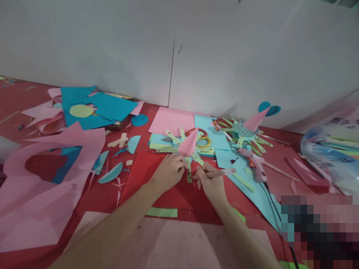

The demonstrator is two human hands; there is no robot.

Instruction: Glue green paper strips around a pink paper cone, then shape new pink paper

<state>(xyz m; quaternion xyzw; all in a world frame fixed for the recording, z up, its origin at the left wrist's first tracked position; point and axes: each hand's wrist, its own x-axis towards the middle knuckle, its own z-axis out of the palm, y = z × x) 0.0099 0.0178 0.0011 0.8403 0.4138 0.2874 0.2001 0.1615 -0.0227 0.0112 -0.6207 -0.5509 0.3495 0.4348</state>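
A pink paper cone craft (187,145) with green patterned paper strips spreading from its base stands in the middle, over red paper (140,179). My left hand (171,170) is closed at the near side of its base, fingers curled against the cone and a strip. In my right hand (211,183) is a pen (221,173), its barrel slanting to the right, its tip hidden among the fingers. That hand is close beside the strip pointing toward me. Behind the cone lie scissors with red (198,131) and yellow (204,142) handles, partly covered by the strips.
A second cone craft (254,121) with blue discs stands at the back right. Nearby lies a corded glue gun (254,162) on light blue paper (224,158). Pink paper (92,140), blue sheets (81,93) and cut scraps cover the left. A plastic bag (331,138) is at right.
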